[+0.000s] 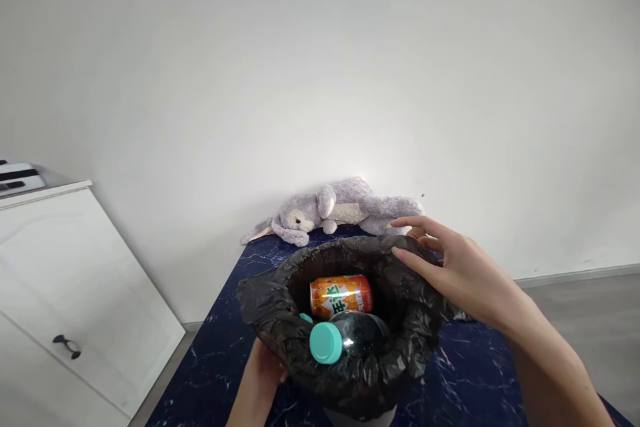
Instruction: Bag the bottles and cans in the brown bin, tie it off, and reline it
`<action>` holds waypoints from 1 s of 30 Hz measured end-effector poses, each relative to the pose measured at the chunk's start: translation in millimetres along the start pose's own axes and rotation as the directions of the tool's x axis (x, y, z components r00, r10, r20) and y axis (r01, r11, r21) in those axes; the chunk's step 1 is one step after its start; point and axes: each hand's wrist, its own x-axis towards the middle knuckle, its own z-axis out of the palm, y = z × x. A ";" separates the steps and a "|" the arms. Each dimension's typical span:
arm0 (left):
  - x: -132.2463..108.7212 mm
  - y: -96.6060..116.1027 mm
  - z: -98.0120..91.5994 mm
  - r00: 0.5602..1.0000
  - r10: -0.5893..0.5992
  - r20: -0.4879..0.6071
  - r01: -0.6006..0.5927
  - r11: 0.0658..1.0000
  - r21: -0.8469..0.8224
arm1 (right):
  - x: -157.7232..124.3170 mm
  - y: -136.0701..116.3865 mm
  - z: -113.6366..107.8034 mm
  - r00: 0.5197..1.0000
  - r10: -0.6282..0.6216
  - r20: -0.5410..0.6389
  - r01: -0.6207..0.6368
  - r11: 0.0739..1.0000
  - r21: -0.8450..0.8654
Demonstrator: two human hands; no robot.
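A bin lined with a black plastic bag [400, 320] stands on a dark blue marbled table [215, 360]. Inside lie an orange drink can [341, 295] and a dark bottle with a teal cap [326, 342]. My left hand [263, 370] grips the bag's near left rim, its fingers curled under the plastic. My right hand [457, 267] hovers at the far right rim with its fingers stretched out and apart, the fingertips touching or just above the bag's edge, holding nothing.
A grey plush rabbit [335, 210] lies at the table's far end against the white wall. A white cabinet [60, 293] with a dark handle stands to the left. Grey floor shows on the right.
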 end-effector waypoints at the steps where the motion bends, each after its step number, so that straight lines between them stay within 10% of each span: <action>1: -2.0 9.8 2.7 1.000 0.017 0.020 -0.018 1.000 0.016 | -1.9 -2.6 -0.4 1.000 -0.002 -0.013 0.002 1.000 -0.001; 14: -40.2 111.8 88.4 0.900 0.376 0.220 -0.434 0.731 0.526 | -15.1 -23.0 -10.5 0.982 -0.076 -0.172 0.132 0.932 0.337; 22: -66.9 128.8 111.9 0.842 0.490 0.227 -0.539 0.792 0.287 | -18.3 -29.5 -21.3 0.943 0.176 -0.282 0.077 0.710 0.700; 30: -64.0 132.7 98.9 0.769 0.638 -0.029 -0.634 0.769 0.084 | -11.1 -9.5 -38.2 0.816 0.390 -0.427 0.153 0.566 0.810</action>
